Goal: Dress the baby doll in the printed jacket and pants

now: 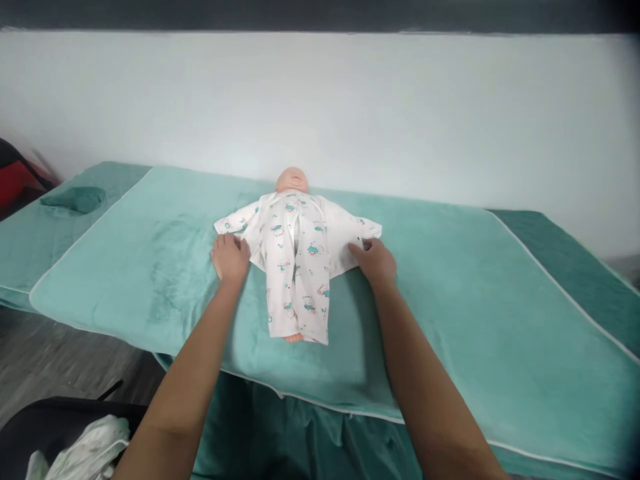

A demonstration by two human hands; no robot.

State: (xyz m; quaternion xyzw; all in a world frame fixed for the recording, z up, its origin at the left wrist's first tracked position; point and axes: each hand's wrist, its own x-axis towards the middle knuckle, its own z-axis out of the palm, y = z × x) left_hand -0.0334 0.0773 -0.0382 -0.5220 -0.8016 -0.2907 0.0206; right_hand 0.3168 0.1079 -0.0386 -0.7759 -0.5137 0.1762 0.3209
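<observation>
A baby doll lies on its back on a teal blanket, head toward the wall. It wears a white printed sleepsuit with its sleeves spread out to both sides. My left hand rests at the left lower edge of the garment, fingers curled on the cloth. At the right flap of the garment, just below the sleeve, my right hand pinches the fabric edge. One bare foot of the doll peeks out at the bottom of the sleepsuit.
The blanket covers a long bed along a white wall. A small dark green cloth lies at the far left. A black chair with a pale crumpled cloth stands at the lower left, beside the bed's front edge.
</observation>
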